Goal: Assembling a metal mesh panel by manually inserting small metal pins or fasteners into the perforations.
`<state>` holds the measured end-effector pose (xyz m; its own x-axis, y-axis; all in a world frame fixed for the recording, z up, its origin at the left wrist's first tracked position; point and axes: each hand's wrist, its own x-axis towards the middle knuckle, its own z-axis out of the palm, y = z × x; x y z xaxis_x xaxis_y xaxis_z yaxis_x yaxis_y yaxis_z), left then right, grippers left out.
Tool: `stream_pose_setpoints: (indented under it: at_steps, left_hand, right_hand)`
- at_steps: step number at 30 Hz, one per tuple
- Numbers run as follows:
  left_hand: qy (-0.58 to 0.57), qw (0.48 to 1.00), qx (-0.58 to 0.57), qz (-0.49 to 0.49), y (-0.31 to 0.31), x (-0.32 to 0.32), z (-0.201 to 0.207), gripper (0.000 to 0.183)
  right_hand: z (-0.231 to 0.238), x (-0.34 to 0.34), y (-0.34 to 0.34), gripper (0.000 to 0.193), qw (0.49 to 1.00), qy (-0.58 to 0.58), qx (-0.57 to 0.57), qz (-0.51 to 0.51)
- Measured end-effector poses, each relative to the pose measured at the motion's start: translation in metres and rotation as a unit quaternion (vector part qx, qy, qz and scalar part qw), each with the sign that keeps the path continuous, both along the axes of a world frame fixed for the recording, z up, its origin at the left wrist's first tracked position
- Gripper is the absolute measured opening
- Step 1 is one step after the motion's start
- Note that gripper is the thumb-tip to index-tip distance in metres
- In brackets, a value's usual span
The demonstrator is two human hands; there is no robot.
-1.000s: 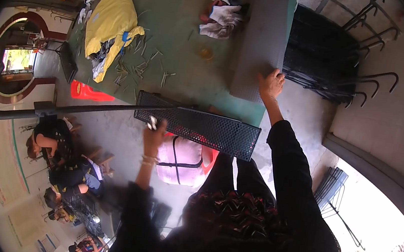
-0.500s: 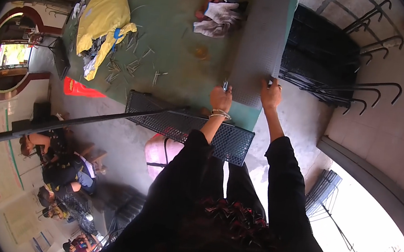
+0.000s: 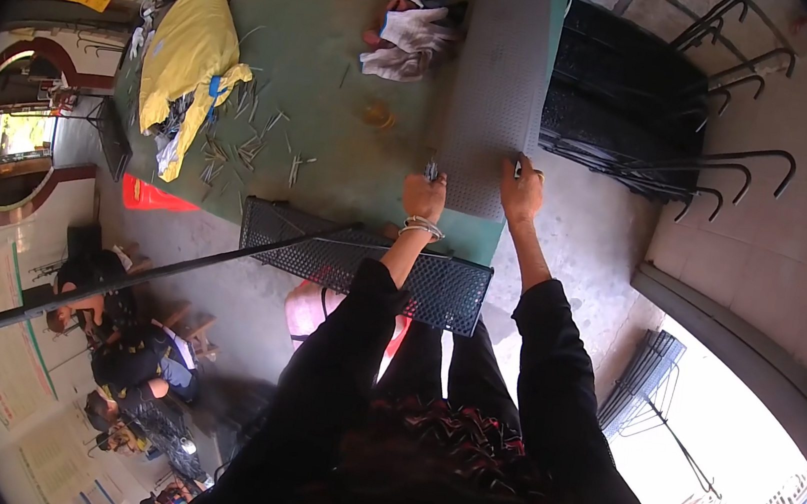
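A long grey perforated sheet (image 3: pixel 501 73) lies along the right side of a green-topped table (image 3: pixel 320 71). My left hand (image 3: pixel 422 197) is closed at its near left edge, and a small shiny metal piece (image 3: pixel 432 171) sticks up from the fist; its kind does not show. Over the sheet's near right corner, my right hand (image 3: pixel 522 194) is closed on a small dark piece (image 3: pixel 517 169), mostly hidden by the fingers. Below my left wrist, a black mesh panel (image 3: pixel 449 290) rests against the table's near edge. A long black rod with a bent end (image 3: pixel 128 279) reaches left from it.
Loose thin metal pins (image 3: pixel 235 146) and a yellow sack (image 3: pixel 185 59) cover the table's left part. Work gloves (image 3: pixel 414 42) lie farther back. Black panels with hooked rods (image 3: pixel 624 98) stack at right. People (image 3: pixel 133 360) sit at lower left; a pink bundle (image 3: pixel 306 311) is below the table.
The view has shifted a little, so the table and both hands appear slightly farther left. Both hands stay closed near the sheet's near end.
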<state>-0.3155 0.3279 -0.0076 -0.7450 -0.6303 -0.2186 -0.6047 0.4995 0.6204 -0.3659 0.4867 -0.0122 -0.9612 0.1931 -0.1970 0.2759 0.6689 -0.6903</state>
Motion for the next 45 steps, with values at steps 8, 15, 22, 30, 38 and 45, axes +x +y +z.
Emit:
stream_pose_setpoints:
  at_steps: [8, 15, 22, 30, 38, 45]
  left_hand:
    - [-0.046, 0.998, -0.011, -0.043, 0.007, 0.001, 0.02, 0.04]
    - [-0.013, 0.998, 0.021, -0.062, 0.016, 0.0, 0.016, 0.04]
    - [0.02, 0.929, 0.346, 0.127, 0.022, -0.03, 0.04, 0.038]
    - [-0.035, 0.964, 0.262, 0.01, -0.02, -0.02, 0.092, 0.033]
    - [-0.135, 0.853, 0.499, -0.066, -0.055, 0.042, 0.143, 0.033]
    - [-0.172, 0.877, 0.448, -0.011, -0.049, 0.087, 0.198, 0.035]
  right_hand:
    - [-0.008, -0.002, 0.009, 0.042, 0.999, 0.001, -0.018, -0.037]
    - [0.002, -0.015, 0.017, 0.042, 0.993, 0.019, -0.057, -0.103]
    - [0.047, 0.001, 0.04, 0.024, 0.905, -0.011, -0.399, -0.145]
    - [0.106, 0.126, 0.01, 0.014, 0.809, -0.137, -0.535, -0.199]
    - [0.126, 0.199, 0.011, 0.038, 0.751, -0.208, -0.604, -0.167]
    - [0.042, 0.071, 0.033, 0.08, 0.586, -0.211, -0.777, -0.092]
